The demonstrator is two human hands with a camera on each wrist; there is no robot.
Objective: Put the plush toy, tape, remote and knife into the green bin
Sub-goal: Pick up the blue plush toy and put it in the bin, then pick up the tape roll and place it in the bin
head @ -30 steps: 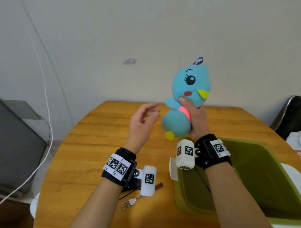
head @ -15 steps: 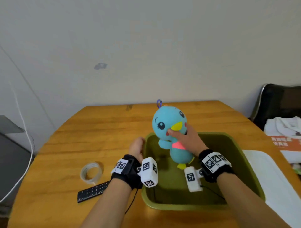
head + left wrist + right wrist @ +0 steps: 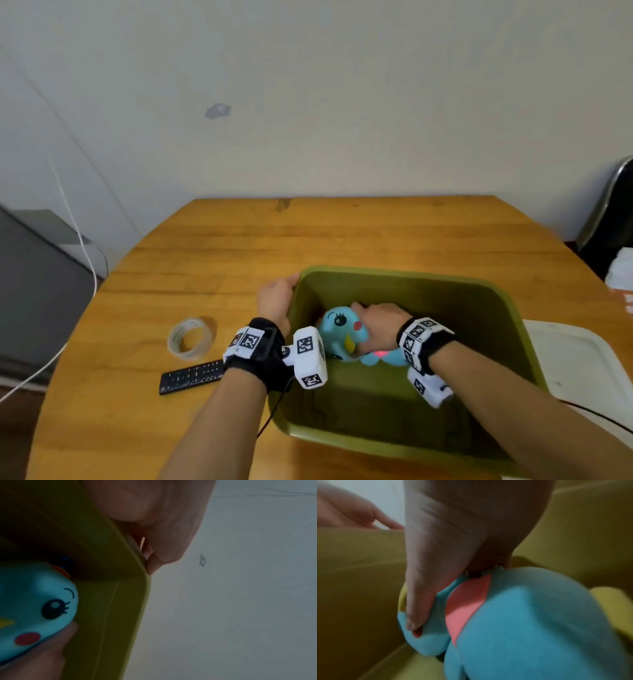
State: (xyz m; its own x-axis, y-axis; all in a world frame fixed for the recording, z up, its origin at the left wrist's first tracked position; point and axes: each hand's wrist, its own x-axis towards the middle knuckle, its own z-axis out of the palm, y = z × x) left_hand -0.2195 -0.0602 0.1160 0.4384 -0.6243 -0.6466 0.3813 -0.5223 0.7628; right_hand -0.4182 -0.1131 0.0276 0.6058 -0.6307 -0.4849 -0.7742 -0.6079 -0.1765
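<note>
The blue plush toy lies low inside the green bin, near its left wall. My right hand grips it around the neck, by the pink collar; the right wrist view shows my thumb pressed into the plush toy. My left hand rests against the outside of the bin's left rim, fingers loosely bent and touching the edge. The clear tape roll and the black remote lie on the wooden table, left of the bin. No knife is in view.
A white lid lies right of the bin. A dark chair with white cloth stands at the far right. A grey cabinet and a white cable are left of the table. The wall runs along the table's far edge.
My right hand carried the plush toy from high above the table down into the bin. My left hand went from mid-air to the bin's left rim.
</note>
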